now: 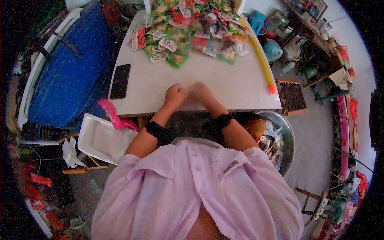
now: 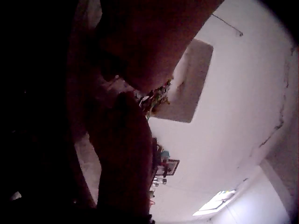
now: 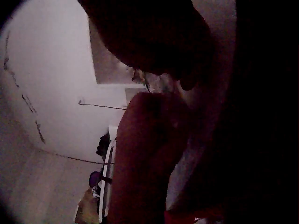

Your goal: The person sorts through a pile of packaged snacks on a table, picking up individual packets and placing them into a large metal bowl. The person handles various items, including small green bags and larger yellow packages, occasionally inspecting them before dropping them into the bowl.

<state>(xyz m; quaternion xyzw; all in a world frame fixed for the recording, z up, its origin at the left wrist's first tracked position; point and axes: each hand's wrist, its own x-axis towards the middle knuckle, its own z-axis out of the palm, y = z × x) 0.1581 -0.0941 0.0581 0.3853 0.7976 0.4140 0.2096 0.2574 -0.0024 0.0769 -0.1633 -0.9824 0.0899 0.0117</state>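
Observation:
Close together over the table's front edge are my left hand (image 1: pixel 176 96) and right hand (image 1: pixel 203 95), fingers curled and knuckles facing each other. A small pale, see-through piece (image 2: pixel 114 85) shows dimly between them in the left wrist view; I cannot tell its kind. The right hand is blurred in the head view. Dark bands circle both wrists. Both wrist views are very dark, and the fingertips are mostly hidden. Beyond the hands, a heap of small snack packets (image 1: pixel 174 36), green, red and clear, spreads over the far part of the white table (image 1: pixel 224 86).
A black phone (image 1: pixel 120 81) lies at the table's left side. Along the right edge runs a yellow stick (image 1: pixel 262 60) with an orange end. Below the table stand a white foam box (image 1: pixel 86 138) on the left and a metal basin (image 1: pixel 291 148) with packets on the right.

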